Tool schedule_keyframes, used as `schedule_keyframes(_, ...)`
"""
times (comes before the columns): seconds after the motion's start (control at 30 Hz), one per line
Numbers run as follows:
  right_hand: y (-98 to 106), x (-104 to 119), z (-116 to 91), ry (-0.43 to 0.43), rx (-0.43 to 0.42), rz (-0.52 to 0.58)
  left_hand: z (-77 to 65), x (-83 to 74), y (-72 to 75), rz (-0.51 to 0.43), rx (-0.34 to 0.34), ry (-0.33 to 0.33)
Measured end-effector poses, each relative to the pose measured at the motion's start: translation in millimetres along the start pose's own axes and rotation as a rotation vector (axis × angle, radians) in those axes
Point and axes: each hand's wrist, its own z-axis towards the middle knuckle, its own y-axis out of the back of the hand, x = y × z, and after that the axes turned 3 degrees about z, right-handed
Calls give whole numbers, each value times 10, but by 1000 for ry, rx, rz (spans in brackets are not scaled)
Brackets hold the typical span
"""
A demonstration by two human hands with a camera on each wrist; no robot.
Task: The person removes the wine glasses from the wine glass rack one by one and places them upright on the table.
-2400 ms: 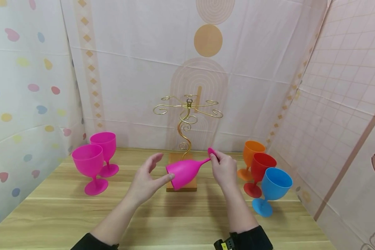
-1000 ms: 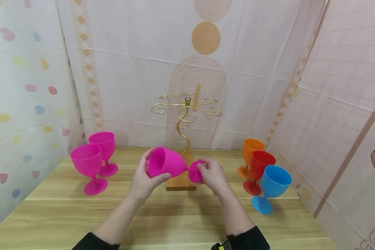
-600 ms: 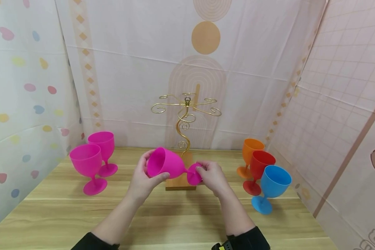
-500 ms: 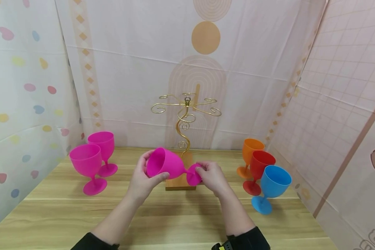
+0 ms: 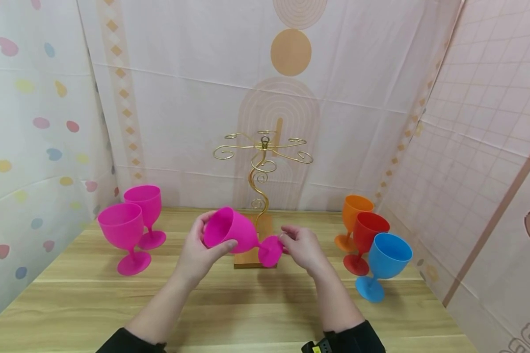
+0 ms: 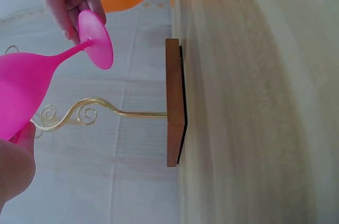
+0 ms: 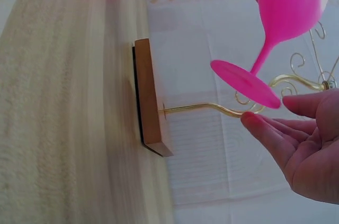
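My left hand (image 5: 197,255) grips a pink plastic goblet (image 5: 243,233) around its bowl, thumb on the near side. The goblet is tilted in the air, mouth to the left and foot lower right. My right hand (image 5: 304,249) is beside the foot; in the right wrist view its thumb and fingers (image 7: 259,128) stand apart at the edge of the foot (image 7: 243,82). Behind the goblet rises a gold wire stand (image 5: 253,177) with curled arms, on a wooden base (image 7: 148,94). Nothing hangs from its arms.
Two pink goblets, a near one (image 5: 122,225) and a far one (image 5: 145,198), stand upright at the left. An orange goblet (image 5: 355,211), a red goblet (image 5: 367,233) and a blue goblet (image 5: 388,256) stand at the right. Patterned cloths (image 5: 181,122) enclose the wooden table (image 5: 247,314).
The goblet came toward my left hand, which took hold of its bowl. It turned so mouth and foot face the camera more. My right hand let go of the foot.
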Motion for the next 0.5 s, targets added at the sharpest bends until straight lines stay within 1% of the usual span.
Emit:
schedule_keyframes(0.23, 61, 53, -33, 91, -27, -182, 14, -37, 81, 56, -14, -26)
schedule_keyframes(0.37, 98, 76, -42, 155, -28, -223, 10, -85, 108, 83, -21, -34)
schedule_keyframes(0.5, 146, 105, -68, 187, -59, -291, 8, -136, 131, 120, -29, -36)
